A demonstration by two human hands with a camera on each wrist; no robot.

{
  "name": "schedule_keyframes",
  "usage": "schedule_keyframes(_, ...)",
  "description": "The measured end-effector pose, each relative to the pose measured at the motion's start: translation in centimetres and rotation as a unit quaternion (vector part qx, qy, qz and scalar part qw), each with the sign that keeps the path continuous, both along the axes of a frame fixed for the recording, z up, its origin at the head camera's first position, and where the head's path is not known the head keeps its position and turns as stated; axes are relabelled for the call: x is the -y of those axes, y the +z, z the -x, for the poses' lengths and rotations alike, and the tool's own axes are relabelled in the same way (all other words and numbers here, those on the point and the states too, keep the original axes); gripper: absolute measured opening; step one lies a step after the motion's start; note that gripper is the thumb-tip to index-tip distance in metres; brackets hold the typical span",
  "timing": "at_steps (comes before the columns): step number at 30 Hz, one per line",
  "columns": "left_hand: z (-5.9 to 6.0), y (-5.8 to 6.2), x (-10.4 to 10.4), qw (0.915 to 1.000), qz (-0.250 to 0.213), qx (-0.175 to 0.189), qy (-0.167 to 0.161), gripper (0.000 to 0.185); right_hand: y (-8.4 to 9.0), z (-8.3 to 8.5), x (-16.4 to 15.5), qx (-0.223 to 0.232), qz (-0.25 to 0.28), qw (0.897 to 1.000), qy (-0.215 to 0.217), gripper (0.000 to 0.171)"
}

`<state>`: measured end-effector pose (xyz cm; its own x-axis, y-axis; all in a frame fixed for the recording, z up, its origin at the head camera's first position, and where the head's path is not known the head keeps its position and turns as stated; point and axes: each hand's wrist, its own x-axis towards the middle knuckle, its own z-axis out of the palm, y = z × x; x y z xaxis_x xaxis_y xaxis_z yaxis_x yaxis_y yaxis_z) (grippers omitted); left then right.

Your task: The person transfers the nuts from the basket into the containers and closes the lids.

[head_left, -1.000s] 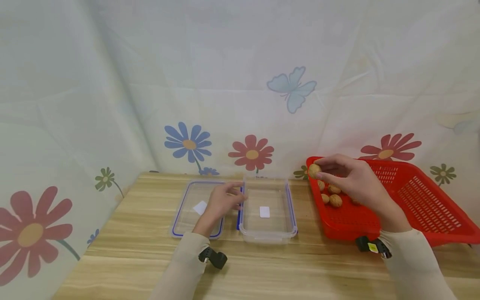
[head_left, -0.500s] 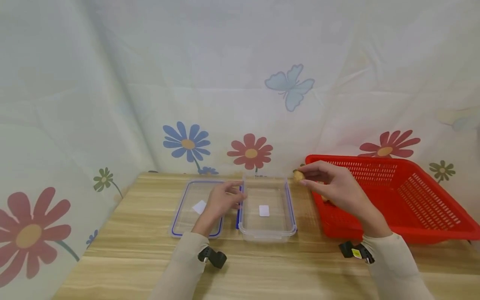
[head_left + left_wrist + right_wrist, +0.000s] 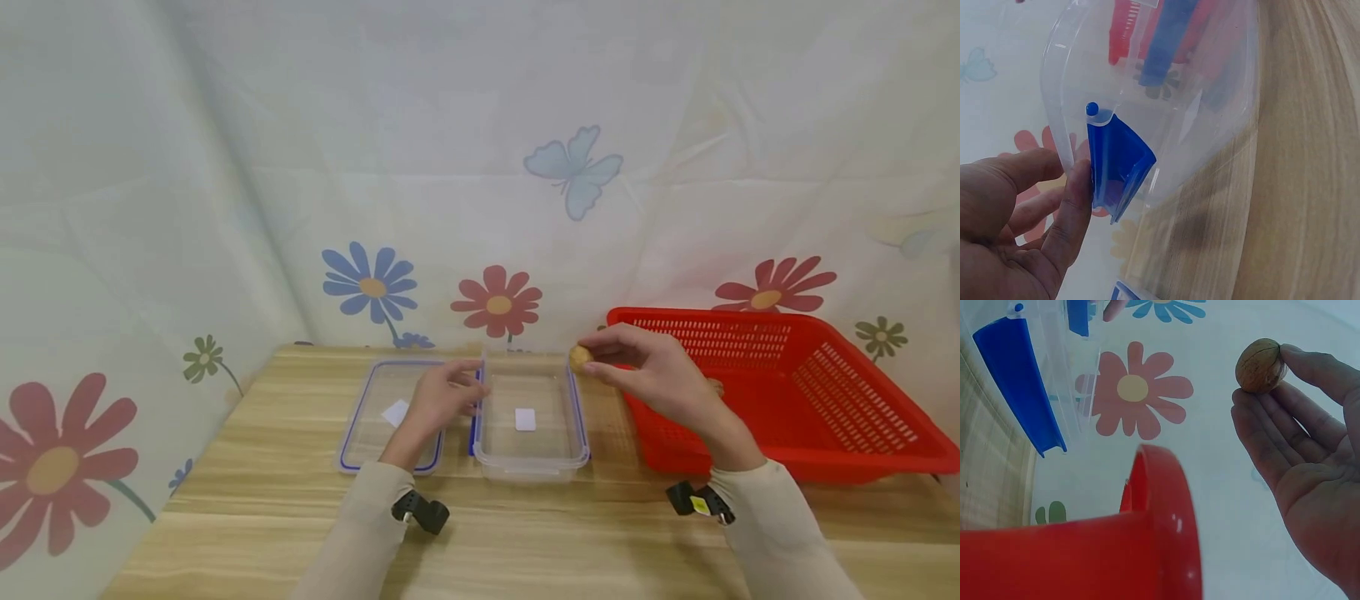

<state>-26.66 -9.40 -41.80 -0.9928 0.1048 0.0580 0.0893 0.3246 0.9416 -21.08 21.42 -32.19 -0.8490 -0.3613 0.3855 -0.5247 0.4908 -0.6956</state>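
We see one red basket (image 3: 817, 392) beyond the right hand (image 3: 660, 379), one clear container (image 3: 530, 417) between both hands, one lid (image 3: 375, 408) under the left hand (image 3: 438, 404), which holds the container's edge; the right hand pinches one walnut (image 3: 579, 358) above that container's right rim.

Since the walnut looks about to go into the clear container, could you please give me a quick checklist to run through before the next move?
1. Right hand pinches the walnut firmly: ok.
2. Walnut over the clear container: not ok, only above its far right corner.
3. Container open, its lid lying beside it: ok.
4. Left hand steadies the container at its blue latch: ok.
5. Container holds only a white label: ok.
6. Walnuts left in the red basket: cannot tell.
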Motion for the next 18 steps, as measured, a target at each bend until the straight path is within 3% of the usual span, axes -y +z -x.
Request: schedule_keyframes(18,0.0,0.1,0.0,0.9999,0.011,0.002,0.003,0.049,-2.4,0.3,3.1,0.019,0.008,0.997,0.079,0.034)
